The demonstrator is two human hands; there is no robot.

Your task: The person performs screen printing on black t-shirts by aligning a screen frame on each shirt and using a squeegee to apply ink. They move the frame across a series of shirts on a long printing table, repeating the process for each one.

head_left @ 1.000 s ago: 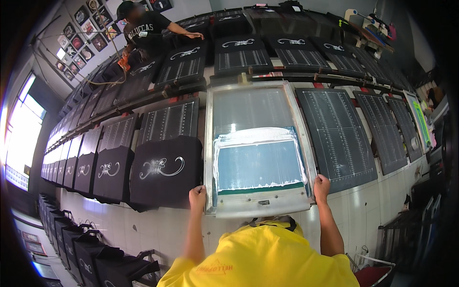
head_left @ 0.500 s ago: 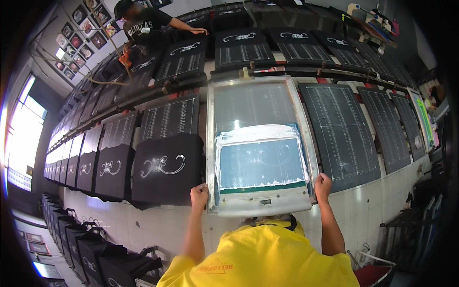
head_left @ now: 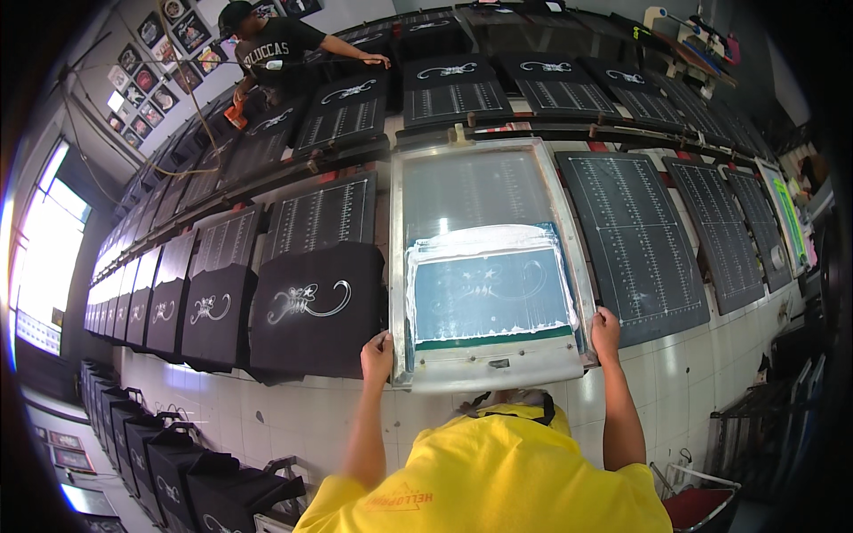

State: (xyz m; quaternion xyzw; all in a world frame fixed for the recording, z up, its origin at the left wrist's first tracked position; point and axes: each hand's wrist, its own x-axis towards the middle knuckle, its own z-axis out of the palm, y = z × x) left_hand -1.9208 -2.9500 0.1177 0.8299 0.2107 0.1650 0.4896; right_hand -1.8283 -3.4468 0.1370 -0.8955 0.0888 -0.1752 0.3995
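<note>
A metal-framed printing screen (head_left: pixel 577 240) lies in front of me across one station of the long rack. Its mesh is blue-green in the lower part, with a scorpion-like design showing faintly and thick white ink (head_left: pixel 484 238) along the edges of that area. My left hand (head_left: pixel 377 357) is closed around the near left edge of the frame. My right hand (head_left: pixel 606 335) grips the near right edge, slightly farther up. Just left of the screen, a black shirt (head_left: pixel 320 333) with a pale scorpion-like print is stretched on its board. What lies beneath the screen is mostly hidden.
To the right are dark boards (head_left: pixel 635 249) marked with white rulers. More printed black shirts (head_left: pixel 213 306) run off to the left and along the far row. Across the rack, a co-worker (head_left: pixel 277 62) reaches out and holds an orange tool (head_left: pixel 235 114). Lower right stands a red-seated chair (head_left: pixel 693 506).
The view has shifted slightly. Both hands still hold the screen, and the design shows more clearly through its mesh. Across the rack, the co-worker's orange tool sits a little differently.
</note>
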